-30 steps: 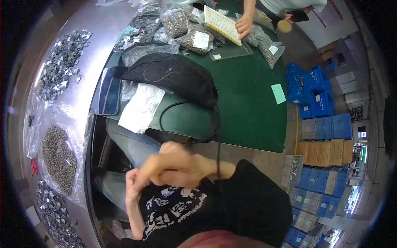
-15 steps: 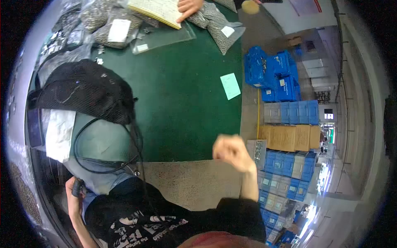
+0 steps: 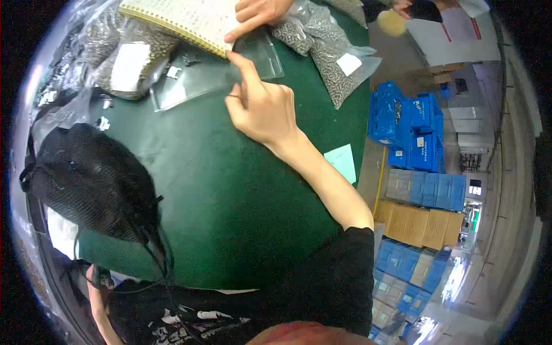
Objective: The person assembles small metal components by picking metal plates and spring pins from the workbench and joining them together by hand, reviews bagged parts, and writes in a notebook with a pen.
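Observation:
My right hand (image 3: 264,109) reaches over the green table with its index finger stretched to the lower corner of a spiral-bound notebook (image 3: 184,23). Nothing is in its curled other fingers. Another person's hand (image 3: 259,16) points at the same corner from above. Handwriting covers the notebook page. Under it lies a clear plastic bag (image 3: 198,86). At the lower left, my left hand (image 3: 99,282) is closed around something dark that I cannot make out, partly hidden by cords. A black mesh bag (image 3: 92,178) with drawstrings is near it.
Clear bags of small metal parts (image 3: 339,75) lie at the table's far side, with more bags (image 3: 135,63) at the left. A pale green slip (image 3: 342,164) lies by the right edge. Blue crates (image 3: 422,149) and cardboard boxes (image 3: 422,224) stand beyond it.
My right hand has moved from the near table edge up to the notebook, its index finger now extended. My view has shifted, and my body has come closer to the table.

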Demonstrator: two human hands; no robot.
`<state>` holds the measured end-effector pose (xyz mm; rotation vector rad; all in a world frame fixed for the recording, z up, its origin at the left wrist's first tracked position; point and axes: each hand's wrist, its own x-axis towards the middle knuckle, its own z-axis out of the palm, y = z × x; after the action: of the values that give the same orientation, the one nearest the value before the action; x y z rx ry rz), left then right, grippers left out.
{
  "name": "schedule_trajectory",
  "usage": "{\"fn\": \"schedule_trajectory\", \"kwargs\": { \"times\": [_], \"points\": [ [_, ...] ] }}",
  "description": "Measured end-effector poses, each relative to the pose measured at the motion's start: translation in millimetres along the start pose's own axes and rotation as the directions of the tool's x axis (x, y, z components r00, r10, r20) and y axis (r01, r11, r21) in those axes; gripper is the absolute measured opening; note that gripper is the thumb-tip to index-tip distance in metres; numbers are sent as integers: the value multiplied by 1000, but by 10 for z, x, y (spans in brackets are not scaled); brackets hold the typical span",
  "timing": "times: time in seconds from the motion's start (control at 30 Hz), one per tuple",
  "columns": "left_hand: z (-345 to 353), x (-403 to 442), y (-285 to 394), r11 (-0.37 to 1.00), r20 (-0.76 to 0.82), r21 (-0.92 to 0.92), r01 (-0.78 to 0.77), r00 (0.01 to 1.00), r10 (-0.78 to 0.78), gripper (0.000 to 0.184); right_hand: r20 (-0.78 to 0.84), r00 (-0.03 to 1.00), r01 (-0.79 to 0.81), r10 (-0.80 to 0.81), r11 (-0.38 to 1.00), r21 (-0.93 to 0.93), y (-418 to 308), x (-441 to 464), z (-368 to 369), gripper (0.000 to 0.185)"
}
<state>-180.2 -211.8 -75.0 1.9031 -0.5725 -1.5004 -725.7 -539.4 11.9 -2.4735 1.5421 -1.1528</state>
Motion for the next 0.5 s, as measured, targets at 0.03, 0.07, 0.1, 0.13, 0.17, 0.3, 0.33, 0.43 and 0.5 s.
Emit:
{"fn": "schedule_trajectory", "kwargs": {
  "times": [0.03,0.07,0.1,0.13,0.17,0.3,0.33,0.43,0.5],
  "points": [
    [53,20,-32,996,15,-41,75,997,-75,41,15,1000,25,-24,999,-21,90,-6,20,55],
    [109,42,-59,985,30,-80,151,988,-149,40,23,999,49,-48,998,-45,66,-21,10,56],
    [170,48,-59,982,25,-84,168,986,-167,40,34,997,69,-67,995,-75,48,-36,-1,56],
    [255,55,-64,982,24,-84,171,985,-170,39,32,998,61,-59,996,-72,36,-25,-8,55],
    [360,62,-71,980,19,-81,182,983,-181,38,32,998,53,-51,996,-73,29,-17,-14,55],
    [535,53,-107,977,26,-91,192,981,-190,36,31,999,22,-19,996,-84,39,-32,11,55],
    [558,52,-117,977,31,-98,187,982,-185,35,31,999,16,-13,997,-79,42,-35,23,55],
    [591,26,-135,979,45,-114,171,985,-167,33,31,1000,4,-2,997,-76,54,-35,25,55],
    [575,-16,-135,980,51,-122,158,987,-153,32,42,999,-2,5,997,-76,62,-48,28,54]
  ]
}}
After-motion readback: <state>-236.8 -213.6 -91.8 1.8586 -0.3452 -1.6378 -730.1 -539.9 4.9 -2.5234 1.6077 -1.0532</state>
